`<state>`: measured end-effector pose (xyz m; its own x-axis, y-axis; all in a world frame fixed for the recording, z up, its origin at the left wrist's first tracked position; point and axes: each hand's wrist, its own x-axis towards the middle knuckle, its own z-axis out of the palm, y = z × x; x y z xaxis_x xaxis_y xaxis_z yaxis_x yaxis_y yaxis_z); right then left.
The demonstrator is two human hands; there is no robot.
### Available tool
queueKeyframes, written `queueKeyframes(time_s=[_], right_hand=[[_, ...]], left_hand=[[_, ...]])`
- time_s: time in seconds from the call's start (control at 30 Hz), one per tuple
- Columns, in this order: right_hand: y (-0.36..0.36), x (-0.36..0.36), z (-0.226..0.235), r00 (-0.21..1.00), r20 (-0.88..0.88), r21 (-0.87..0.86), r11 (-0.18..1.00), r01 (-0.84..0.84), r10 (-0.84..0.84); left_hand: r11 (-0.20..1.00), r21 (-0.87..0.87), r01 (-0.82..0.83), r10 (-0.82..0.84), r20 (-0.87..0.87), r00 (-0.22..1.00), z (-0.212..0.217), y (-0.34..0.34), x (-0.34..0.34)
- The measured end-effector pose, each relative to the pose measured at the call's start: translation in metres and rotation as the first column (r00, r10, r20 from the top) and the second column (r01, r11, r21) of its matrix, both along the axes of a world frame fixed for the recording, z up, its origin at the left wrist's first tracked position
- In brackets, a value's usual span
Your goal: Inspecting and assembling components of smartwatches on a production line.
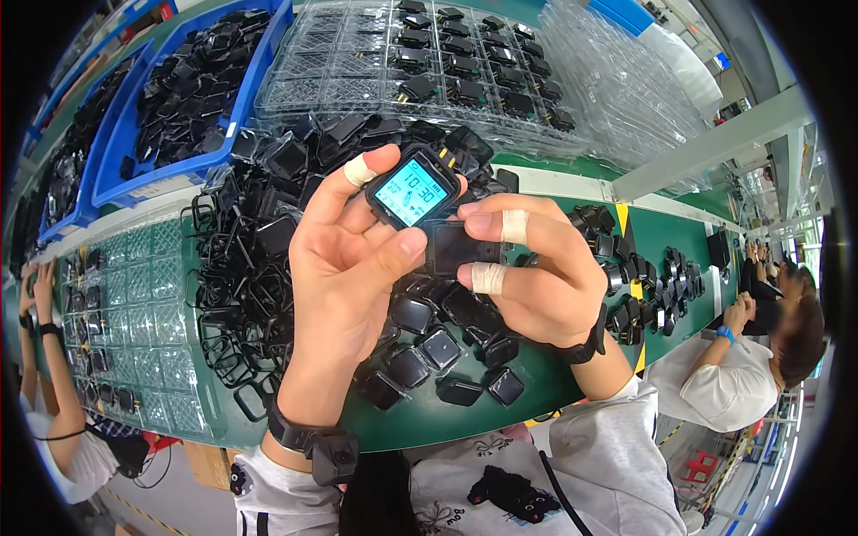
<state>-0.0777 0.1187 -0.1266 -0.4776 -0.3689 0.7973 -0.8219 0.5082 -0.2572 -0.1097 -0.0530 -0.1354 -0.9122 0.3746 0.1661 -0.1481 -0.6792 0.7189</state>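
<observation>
In front of me, my left hand (335,268) grips a square watch module (413,191) with a black frame and a lit pale blue display. Two brass-coloured pins stick out at its upper right edge. Taped fingers of my right hand (559,281) pinch a dark, flat, square piece (451,248) with a glossy face, just below the module. My left thumb tip touches or lies close to that piece; I cannot tell which. Under both hands spreads a heap of black watch modules (407,366), with black frames (234,313) piled at its left.
Blue bins (116,183) of black parts stand at the far left. Clear compartment trays (331,62) hold modules at the back; another tray (147,295) lies left. Stacked clear trays (617,89) are at the back right. More modules (675,286) and a seated co-worker (733,357) are to the right.
</observation>
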Motion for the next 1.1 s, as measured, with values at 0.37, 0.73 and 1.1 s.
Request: queueKeyframes(time_s=[0.37, 0.73, 1.1], right_hand=[[0.001, 0.008, 0.022, 0.94, 0.336, -0.202, 0.97, 0.135, -0.06], [0.005, 0.009, 0.019, 0.863, 0.498, -0.224, 0.949, 0.224, -0.086], [0.003, 0.005, 0.016, 0.88, 0.447, -0.148, 0.956, 0.253, -0.163]], left_hand=[[0.99, -0.137, 0.034, -0.054, -0.15, 0.987, -0.007, 0.007, 0.002], [0.966, -0.224, 0.13, -0.166, -0.152, 0.974, -0.002, 0.008, 0.006], [0.965, -0.209, 0.16, -0.189, -0.13, 0.973, -0.004, 0.009, 0.008]])
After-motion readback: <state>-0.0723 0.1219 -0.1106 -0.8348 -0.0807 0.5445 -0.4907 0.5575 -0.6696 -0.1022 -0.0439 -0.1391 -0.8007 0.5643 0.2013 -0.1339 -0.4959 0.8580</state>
